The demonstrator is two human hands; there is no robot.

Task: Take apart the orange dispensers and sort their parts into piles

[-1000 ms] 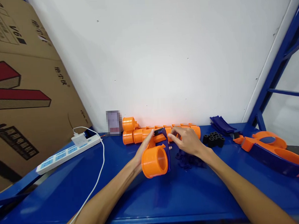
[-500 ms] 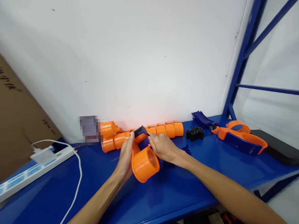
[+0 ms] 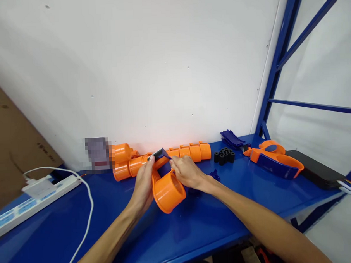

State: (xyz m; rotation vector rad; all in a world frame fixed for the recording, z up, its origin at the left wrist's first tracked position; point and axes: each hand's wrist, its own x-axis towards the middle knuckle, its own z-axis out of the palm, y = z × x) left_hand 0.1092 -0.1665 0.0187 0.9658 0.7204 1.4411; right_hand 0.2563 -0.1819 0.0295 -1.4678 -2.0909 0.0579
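Observation:
My left hand (image 3: pixel 143 183) is wrapped round the left side of an orange part with a round cup (image 3: pixel 166 192), held above the blue table (image 3: pixel 157 241). On top of that part, near my left thumb, sits a small black and dark blue piece (image 3: pixel 161 154). My right hand (image 3: pixel 187 171) is closed at the right side, its fingers pinched on the end of the dark blue piece. The open end of the cup faces right and toward me, below the right fingers. My palms hide some of the orange part.
Behind the hands lies a row of orange cups (image 3: pixel 195 152). To the right are black cylinders (image 3: pixel 224 156), dark blue plates (image 3: pixel 231 139), an orange and blue assembly (image 3: pixel 277 164) and a black box (image 3: pixel 315 169). A power strip (image 3: pixel 33 207) with a white cable (image 3: pixel 90 203) lies left.
The camera view has shifted slightly, so the background sits further left. Both hands keep hold of the same parts, with barely any visible movement.

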